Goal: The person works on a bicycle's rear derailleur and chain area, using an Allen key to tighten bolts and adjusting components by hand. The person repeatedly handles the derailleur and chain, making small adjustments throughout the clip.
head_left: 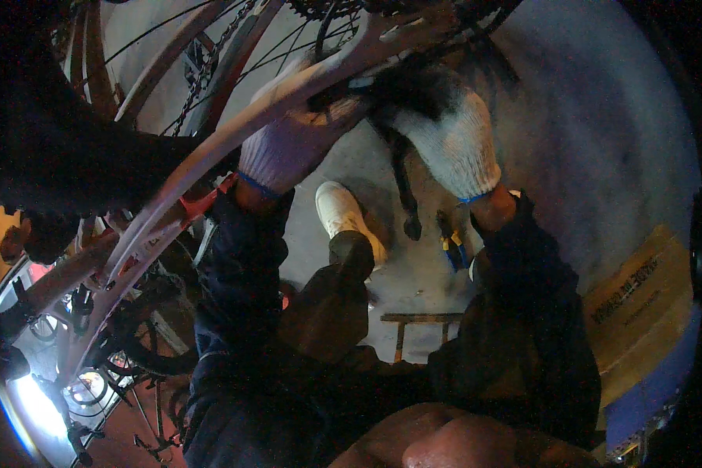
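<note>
Both my hands wear white knit gloves and meet under the rear end of a bicycle frame (253, 117). My left hand (296, 144) is partly behind the pale frame tube, its fingers curled by a dark part that I cannot make out. From the other side my right hand (448, 129) reaches to the same spot. Its glove is blackened over the fingers, which are closed and hard to see in the shadow. Below the hands hangs a dark bar (402, 183) with a rounded foot, like a kickstand. Whatever lies between the fingers is hidden.
A fat black tyre (93, 168), spokes and a chain (199, 74) are at the upper left. Yellow-and-blue-handled pliers (452, 248) lie on the grey floor near a white shoe (339, 210). Cardboard (636, 296) is at the right, a small stool-like frame (421, 318) below.
</note>
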`<control>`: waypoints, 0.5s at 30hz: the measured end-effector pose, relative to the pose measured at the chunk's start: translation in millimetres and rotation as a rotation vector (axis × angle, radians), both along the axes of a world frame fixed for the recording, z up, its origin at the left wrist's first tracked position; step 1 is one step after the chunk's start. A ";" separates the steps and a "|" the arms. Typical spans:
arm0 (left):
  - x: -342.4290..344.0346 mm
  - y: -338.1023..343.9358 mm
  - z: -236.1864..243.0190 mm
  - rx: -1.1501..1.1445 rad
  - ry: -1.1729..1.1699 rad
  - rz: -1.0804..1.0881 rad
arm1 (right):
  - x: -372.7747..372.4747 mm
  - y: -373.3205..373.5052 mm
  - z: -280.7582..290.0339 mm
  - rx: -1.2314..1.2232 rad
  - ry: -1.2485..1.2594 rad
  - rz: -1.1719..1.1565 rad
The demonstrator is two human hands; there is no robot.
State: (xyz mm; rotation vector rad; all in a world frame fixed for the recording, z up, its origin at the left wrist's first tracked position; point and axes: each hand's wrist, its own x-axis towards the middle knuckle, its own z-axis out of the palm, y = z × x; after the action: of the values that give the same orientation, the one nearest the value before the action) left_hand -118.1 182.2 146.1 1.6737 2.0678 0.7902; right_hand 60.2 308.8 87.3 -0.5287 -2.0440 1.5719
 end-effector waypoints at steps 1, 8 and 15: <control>-1.4 -1.5 -1.9 -0.016 0.012 0.005 | -0.2 -1.5 1.5 -0.031 -0.001 -0.007; -9.9 -7.3 -19.4 -0.031 -0.006 -0.004 | -2.1 -7.3 8.4 -0.144 0.044 -0.088; -13.1 -7.8 -34.1 0.040 0.010 -0.048 | 1.5 -7.2 9.5 -0.043 -0.009 -0.101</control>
State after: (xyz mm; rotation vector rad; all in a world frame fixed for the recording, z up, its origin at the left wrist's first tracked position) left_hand -131.2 174.4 112.0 1.7453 2.0236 0.8146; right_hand 61.8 301.6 96.8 -0.6457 -1.9618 1.5595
